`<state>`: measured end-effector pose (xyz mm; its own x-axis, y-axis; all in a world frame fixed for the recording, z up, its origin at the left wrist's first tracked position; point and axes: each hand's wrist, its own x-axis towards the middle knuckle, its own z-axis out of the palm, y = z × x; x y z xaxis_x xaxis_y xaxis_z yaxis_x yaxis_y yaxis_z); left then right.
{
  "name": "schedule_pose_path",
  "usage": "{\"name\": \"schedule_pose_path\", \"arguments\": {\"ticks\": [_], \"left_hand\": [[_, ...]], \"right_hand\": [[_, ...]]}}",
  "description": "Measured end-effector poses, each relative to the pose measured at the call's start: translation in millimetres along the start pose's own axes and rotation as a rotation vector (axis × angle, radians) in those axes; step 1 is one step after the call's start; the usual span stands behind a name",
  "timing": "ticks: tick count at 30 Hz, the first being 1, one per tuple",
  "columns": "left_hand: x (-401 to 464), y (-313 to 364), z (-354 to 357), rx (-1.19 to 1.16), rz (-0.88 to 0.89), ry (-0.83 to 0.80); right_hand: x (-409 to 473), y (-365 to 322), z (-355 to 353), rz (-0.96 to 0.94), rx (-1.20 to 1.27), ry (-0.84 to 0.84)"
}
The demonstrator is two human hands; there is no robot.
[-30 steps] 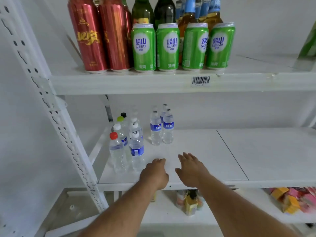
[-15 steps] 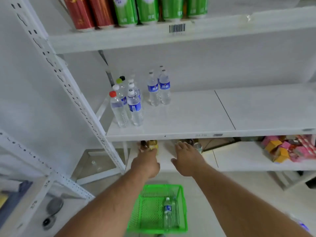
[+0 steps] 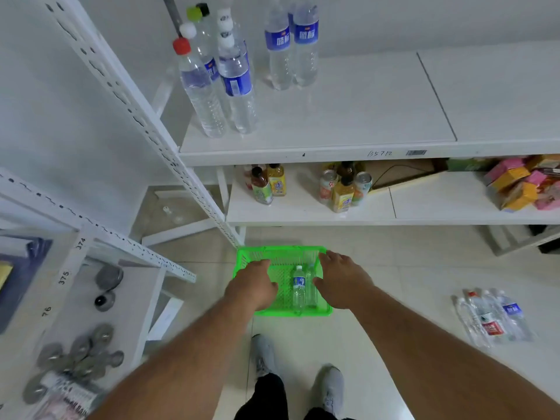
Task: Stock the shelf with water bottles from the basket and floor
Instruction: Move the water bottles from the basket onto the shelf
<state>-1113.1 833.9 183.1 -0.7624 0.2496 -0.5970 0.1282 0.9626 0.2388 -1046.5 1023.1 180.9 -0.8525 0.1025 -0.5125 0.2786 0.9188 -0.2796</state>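
Observation:
A green plastic basket [image 3: 281, 253] stands on the floor below the shelf. Two water bottles lie in it: one with a blue label [image 3: 298, 287] and a clear one [image 3: 311, 287] beside it. My left hand [image 3: 253, 286] hovers over the basket's left side, fingers loosely curled, holding nothing. My right hand [image 3: 341, 278] hovers over the right side, fingers apart, just right of the bottles. Several water bottles [image 3: 230, 77] stand at the left of the white shelf [image 3: 348, 116]. More bottles [image 3: 492, 318] lie on the floor at the right.
A perforated white upright [image 3: 145, 128] runs diagonally at the left. The lower shelf holds juice bottles and cans [image 3: 342, 186] and coloured boxes [image 3: 521, 186]. A side rack [image 3: 78, 313] with metal discs stands at the left. My shoes [image 3: 300, 377] are on the tiled floor.
The view has tilted down from the shelf to the floor. Both hands have dropped from the shelf edge to just above the green basket.

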Motion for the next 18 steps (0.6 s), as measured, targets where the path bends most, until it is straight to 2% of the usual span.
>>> {"name": "schedule_pose_path", "arguments": {"ticks": [7, 12, 18], "left_hand": [[71.6, -59.0, 46.5, -0.12, -0.045, -0.188], [145.8, -90.7, 85.3, -0.207, -0.022, -0.237], [266.6, -110.6, 187.0, -0.248, -0.056, -0.277]], "right_hand": [[59.8, -5.3, 73.2, 0.165, 0.082, -0.156], [133.9, 3.1, 128.1, 0.3, 0.176, -0.212], [256.2, 42.1, 220.1, 0.414, 0.327, -0.233]]}}
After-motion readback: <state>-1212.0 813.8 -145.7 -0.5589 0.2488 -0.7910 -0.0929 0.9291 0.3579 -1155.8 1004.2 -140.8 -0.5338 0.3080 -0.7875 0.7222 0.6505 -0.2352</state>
